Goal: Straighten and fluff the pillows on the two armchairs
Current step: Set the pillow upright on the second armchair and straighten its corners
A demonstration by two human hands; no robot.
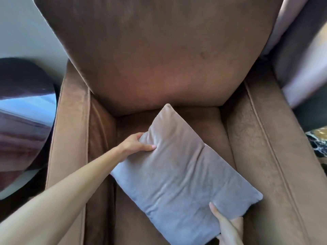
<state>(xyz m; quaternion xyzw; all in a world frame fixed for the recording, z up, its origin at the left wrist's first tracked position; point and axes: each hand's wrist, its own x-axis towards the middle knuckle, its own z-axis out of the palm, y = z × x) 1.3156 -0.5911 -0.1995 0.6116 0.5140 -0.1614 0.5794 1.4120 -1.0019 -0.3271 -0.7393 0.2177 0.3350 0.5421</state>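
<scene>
A grey-mauve rectangular velvet pillow [182, 175] is held diagonally over the seat of a brown velvet armchair [159, 55], one corner pointing at the backrest. My left hand [137, 143] pinches its upper left edge, thumb on top. At the bottom of the view my right hand [227, 227] grips the lower right edge, thumb pressed on the fabric. The pillow's surface is creased across the middle. Only this one armchair is in view.
The chair's two padded arms [276, 156] flank the seat. A dark round side table [23, 106] with a glossy top stands to the left. Pale curtain fabric [304, 50] hangs at the right, and patterned floor [317, 140] shows beside the right arm.
</scene>
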